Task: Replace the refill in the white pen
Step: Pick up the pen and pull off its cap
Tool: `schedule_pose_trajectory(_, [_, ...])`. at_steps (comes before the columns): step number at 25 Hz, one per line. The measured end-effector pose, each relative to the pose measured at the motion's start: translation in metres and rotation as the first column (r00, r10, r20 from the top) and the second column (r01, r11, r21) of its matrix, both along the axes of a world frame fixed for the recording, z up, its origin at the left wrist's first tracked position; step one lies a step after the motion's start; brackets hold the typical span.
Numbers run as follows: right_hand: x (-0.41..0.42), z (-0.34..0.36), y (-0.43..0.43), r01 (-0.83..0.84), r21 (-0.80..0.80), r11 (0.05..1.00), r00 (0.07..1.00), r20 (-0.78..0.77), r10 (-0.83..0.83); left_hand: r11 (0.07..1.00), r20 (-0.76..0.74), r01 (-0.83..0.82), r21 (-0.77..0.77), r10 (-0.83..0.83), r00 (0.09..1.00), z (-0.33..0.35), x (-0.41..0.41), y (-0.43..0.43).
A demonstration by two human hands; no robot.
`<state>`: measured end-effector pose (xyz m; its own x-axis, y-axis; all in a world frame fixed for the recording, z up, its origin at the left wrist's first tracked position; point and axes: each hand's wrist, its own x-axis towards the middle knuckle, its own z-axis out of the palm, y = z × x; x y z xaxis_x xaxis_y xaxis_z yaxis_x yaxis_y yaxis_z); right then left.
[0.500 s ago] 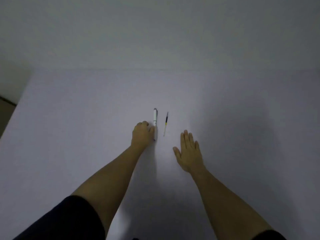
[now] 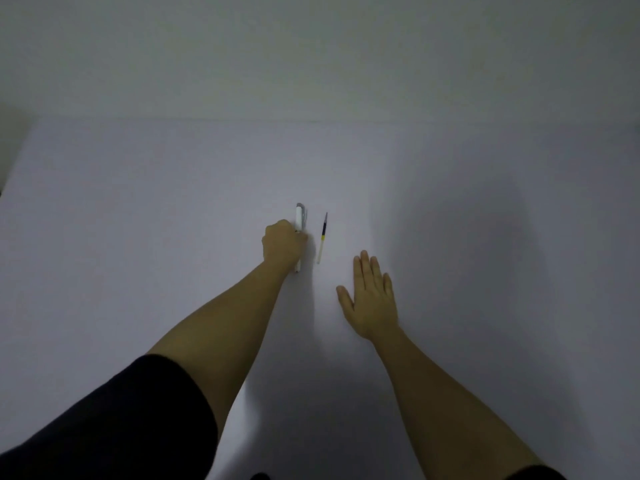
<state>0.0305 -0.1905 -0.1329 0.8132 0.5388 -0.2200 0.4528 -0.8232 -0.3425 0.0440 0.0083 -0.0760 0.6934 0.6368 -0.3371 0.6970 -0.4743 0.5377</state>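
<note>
The white pen (image 2: pixel 299 218) with a grey clip lies lengthwise in the middle of the white table (image 2: pixel 138 220). My left hand (image 2: pixel 282 244) is closed around the pen's middle; the clip end shows beyond my fingers and the near tip shows below my palm. Just right of it lies a thin refill (image 2: pixel 322 239), dark at the far end, with a yellow band and a pale near end. My right hand (image 2: pixel 371 297) rests flat on the table, fingers spread, a little right of the refill and nearer to me, touching nothing else.
A plain pale wall (image 2: pixel 311 57) rises behind the table's far edge. The table's left edge runs along the frame's left side, with darker floor beyond it. My dark sleeves show at the bottom corners.
My left hand has moved up the pen and closed around its middle. My right hand has stayed flat in about the same place.
</note>
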Motion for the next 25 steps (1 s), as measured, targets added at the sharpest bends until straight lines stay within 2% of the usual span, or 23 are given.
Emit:
schedule_pose_trajectory(3, [0.006, -0.008, -0.009, 0.050, -0.004, 0.999, 0.990, -0.135, -0.050, 0.982, 0.061, 0.053, -0.179, -0.043, 0.997, -0.011, -0.019, -0.012])
schedule_pose_trajectory(5, [0.018, 0.004, -0.008, 0.271, 0.207, 0.940, 0.938, -0.277, -0.209, 0.923, 0.115, 0.134, -0.361, -0.098, 0.988, -0.010, -0.038, -0.020])
schedule_pose_trajectory(6, [0.025, 0.013, -0.005, 0.410, 0.331, 0.850, 0.889, -0.356, -0.290, 0.895, 0.151, 0.196, -0.401, -0.147, 0.978, -0.007, -0.047, -0.022])
schedule_pose_trajectory(7, [0.032, 0.026, -0.003, 0.507, 0.422, 0.752, 0.841, -0.436, -0.321, 0.881, 0.187, 0.264, -0.392, -0.205, 0.961, -0.003, -0.053, -0.024])
schedule_pose_trajectory(9, [0.039, 0.051, 0.003, 0.561, 0.510, 0.652, 0.800, -0.535, -0.271, 0.881, 0.245, 0.362, -0.305, -0.294, 0.924, 0.006, -0.062, -0.027])
schedule_pose_trajectory(12, [0.036, 0.079, 0.014, 0.558, 0.584, 0.590, 0.781, -0.609, -0.137, 0.899, 0.319, 0.434, -0.057, -0.395, 0.862, 0.019, -0.068, -0.032])
schedule_pose_trajectory(14, [0.031, 0.093, 0.019, 0.577, 0.614, 0.538, 0.777, -0.617, -0.129, 0.889, 0.333, 0.418, 0.188, -0.458, 0.824, 0.028, -0.071, -0.033])
schedule_pose_trajectory(16, [0.025, 0.100, 0.020, 0.619, 0.608, 0.498, 0.745, -0.654, -0.128, 0.873, 0.325, 0.375, 0.312, -0.469, 0.821, 0.034, -0.076, -0.034])
schedule_pose_trajectory(21, [0.002, 0.094, 0.015, 0.673, 0.552, 0.493, 0.666, -0.742, -0.080, 0.881, 0.282, 0.319, 0.350, -0.424, 0.861, 0.031, -0.106, -0.037])
schedule_pose_trajectory(24, [0.004, 0.083, 0.006, 0.759, 0.532, 0.375, 0.620, -0.767, -0.166, 0.919, 0.244, 0.309, 0.247, -0.367, 0.897, 0.025, -0.119, -0.034])
schedule_pose_trajectory(25, [0.006, 0.077, 0.001, 0.774, 0.512, 0.372, 0.610, -0.759, -0.225, 0.938, 0.249, 0.297, 0.179, -0.335, 0.909, 0.022, -0.123, -0.033])
